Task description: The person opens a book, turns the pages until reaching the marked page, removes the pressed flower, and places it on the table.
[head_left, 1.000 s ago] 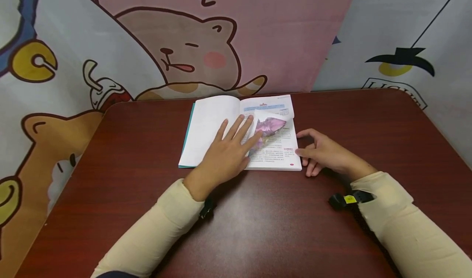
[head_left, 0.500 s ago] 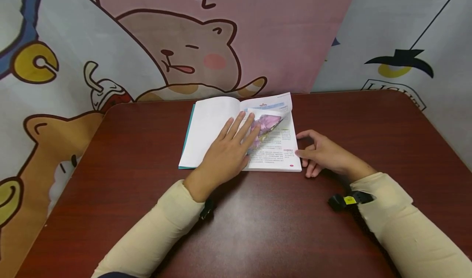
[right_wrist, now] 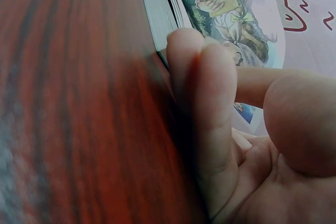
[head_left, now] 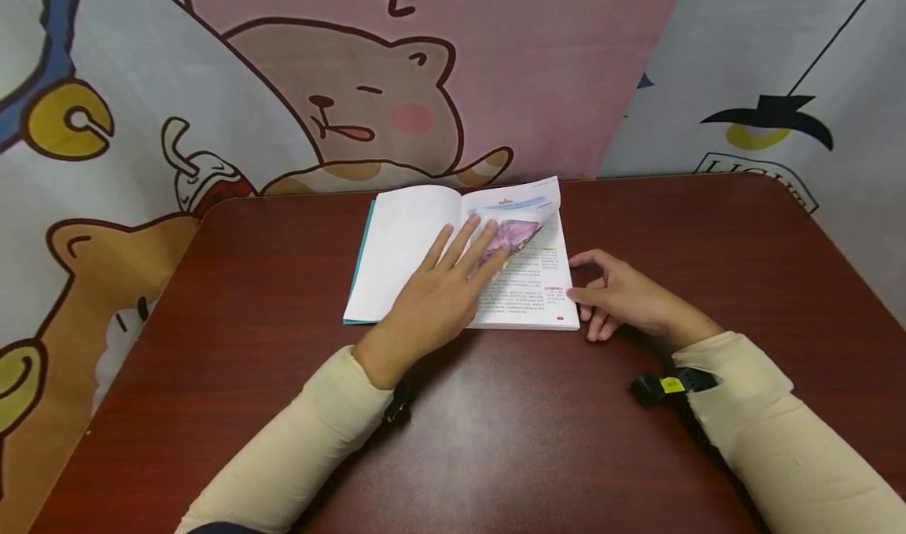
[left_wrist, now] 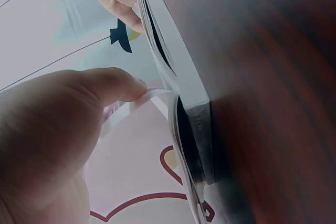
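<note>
The curled page (head_left: 520, 231) has sunk flatter under my left hand (head_left: 439, 294), fingers straight, pressing; right hand (head_left: 623, 294), loosely curled, touches the book (head_left: 403, 243) at its right edge, holding nothing.

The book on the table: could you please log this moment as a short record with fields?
Surface: dark red wooden table
Book: open book, lying flat at the far middle of the table
Left hand: left hand flat on the book, fingers straight, pressing a folded picture page
Right hand: right hand at the book's right edge, fingers curled, fingertips against it
Backdrop: cartoon bear cloth
</note>
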The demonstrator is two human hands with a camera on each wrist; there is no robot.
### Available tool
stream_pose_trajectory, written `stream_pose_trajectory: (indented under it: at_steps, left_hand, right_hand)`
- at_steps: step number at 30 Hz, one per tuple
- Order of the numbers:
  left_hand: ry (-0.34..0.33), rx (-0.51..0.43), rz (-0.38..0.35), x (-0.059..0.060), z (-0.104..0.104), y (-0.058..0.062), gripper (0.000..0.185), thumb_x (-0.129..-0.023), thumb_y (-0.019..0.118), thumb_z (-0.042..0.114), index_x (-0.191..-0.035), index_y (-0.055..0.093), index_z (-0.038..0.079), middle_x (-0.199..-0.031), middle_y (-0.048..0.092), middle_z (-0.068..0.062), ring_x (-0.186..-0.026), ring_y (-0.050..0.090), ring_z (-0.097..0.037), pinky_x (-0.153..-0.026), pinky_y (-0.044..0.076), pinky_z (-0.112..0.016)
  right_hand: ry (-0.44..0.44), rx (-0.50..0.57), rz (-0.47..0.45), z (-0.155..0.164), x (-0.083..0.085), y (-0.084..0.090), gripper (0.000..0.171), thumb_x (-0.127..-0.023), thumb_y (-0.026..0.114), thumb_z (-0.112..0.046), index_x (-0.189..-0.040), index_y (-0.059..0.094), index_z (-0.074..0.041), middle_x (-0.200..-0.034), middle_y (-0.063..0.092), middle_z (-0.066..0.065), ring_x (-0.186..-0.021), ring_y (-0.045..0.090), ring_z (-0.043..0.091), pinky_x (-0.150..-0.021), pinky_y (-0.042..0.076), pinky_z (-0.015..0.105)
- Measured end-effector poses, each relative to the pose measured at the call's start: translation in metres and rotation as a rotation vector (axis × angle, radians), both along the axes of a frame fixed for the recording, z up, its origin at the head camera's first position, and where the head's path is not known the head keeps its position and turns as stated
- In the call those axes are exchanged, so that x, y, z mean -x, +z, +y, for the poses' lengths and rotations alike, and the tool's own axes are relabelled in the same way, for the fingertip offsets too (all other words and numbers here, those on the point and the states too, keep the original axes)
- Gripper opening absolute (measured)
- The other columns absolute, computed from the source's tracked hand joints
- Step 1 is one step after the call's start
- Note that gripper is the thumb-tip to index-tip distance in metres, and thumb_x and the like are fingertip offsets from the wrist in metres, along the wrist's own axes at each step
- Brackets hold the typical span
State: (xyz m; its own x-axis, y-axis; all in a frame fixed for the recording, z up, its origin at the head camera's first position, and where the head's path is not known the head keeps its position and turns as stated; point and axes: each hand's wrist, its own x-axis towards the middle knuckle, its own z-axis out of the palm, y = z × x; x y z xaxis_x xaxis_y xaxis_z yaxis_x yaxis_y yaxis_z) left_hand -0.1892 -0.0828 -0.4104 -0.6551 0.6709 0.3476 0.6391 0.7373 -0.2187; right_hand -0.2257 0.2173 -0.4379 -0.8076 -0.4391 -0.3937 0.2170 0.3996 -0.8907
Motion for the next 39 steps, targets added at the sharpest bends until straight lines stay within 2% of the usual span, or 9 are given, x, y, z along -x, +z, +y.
stream_pose_trajectory:
  at_steps: [6,13,18,25,30,34,39]
  left_hand:
    - [0.024,0.009,0.009,-0.0001,-0.0007,-0.0006,0.062,-0.090,0.060,0.018,-0.150,0.046,0.016,-0.162,0.034,-0.013,-0.154,0.023,-0.033,-0.126,0.014,-0.049]
    - [0.050,0.005,-0.076,-0.0007,-0.0022,-0.0008,0.065,-0.090,0.067,0.023,-0.150,0.046,0.015,-0.160,0.037,-0.015,-0.151,0.030,-0.032,-0.125,0.020,-0.046]
    - [0.054,-0.015,-0.103,-0.0016,-0.0025,-0.0006,0.065,-0.090,0.069,0.022,-0.150,0.046,0.013,-0.159,0.039,-0.016,-0.150,0.032,-0.033,-0.124,0.023,-0.044]
    - [0.010,-0.001,-0.069,-0.0017,-0.0019,-0.0008,0.057,-0.093,0.059,0.015,-0.149,0.048,0.012,-0.160,0.038,-0.009,-0.152,0.030,-0.029,-0.124,0.022,-0.043]
    - [-0.025,0.009,-0.045,-0.0015,-0.0019,-0.0011,0.050,-0.094,0.055,0.010,-0.144,0.054,0.008,-0.158,0.041,-0.010,-0.150,0.033,-0.029,-0.124,0.022,-0.042]
    - [-0.044,0.015,-0.049,-0.0014,-0.0021,-0.0014,0.044,-0.094,0.054,0.007,-0.138,0.058,0.005,-0.158,0.042,-0.011,-0.150,0.033,-0.030,-0.125,0.022,-0.041]
    - [-0.036,0.022,-0.071,-0.0025,-0.0024,-0.0016,0.043,-0.095,0.054,0.009,-0.138,0.059,0.005,-0.158,0.042,-0.011,-0.150,0.033,-0.031,-0.124,0.024,-0.043]
  right_hand:
    - [0.004,-0.009,0.002,-0.0002,-0.0003,0.0002,0.066,-0.100,0.061,-0.018,-0.150,0.020,-0.008,-0.073,0.059,0.011,-0.052,0.068,0.024,-0.049,0.058,0.039]
    - [0.009,-0.015,0.009,0.0003,0.0007,-0.0002,0.065,-0.100,0.061,-0.019,-0.150,0.020,-0.008,-0.072,0.060,0.012,-0.052,0.069,0.025,-0.050,0.058,0.040]
    - [0.006,-0.013,0.008,0.0007,0.0010,-0.0007,0.065,-0.100,0.061,-0.019,-0.150,0.020,-0.008,-0.072,0.060,0.011,-0.052,0.068,0.025,-0.050,0.058,0.039]
    - [0.012,-0.015,0.008,0.0009,0.0011,-0.0010,0.065,-0.100,0.061,-0.019,-0.149,0.020,-0.008,-0.073,0.060,0.011,-0.053,0.069,0.025,-0.050,0.058,0.040]
    - [0.009,-0.024,0.013,-0.0002,0.0019,-0.0020,0.062,-0.100,0.061,-0.018,-0.147,0.022,-0.009,-0.073,0.060,0.011,-0.053,0.069,0.025,-0.051,0.058,0.041]
    - [0.007,-0.028,0.015,-0.0004,0.0018,-0.0017,0.061,-0.100,0.060,-0.018,-0.147,0.022,-0.009,-0.073,0.060,0.011,-0.053,0.069,0.026,-0.051,0.058,0.041]
    - [0.011,-0.032,0.013,0.0001,0.0017,-0.0021,0.062,-0.100,0.061,-0.018,-0.147,0.022,-0.009,-0.073,0.060,0.011,-0.053,0.069,0.026,-0.051,0.058,0.041]
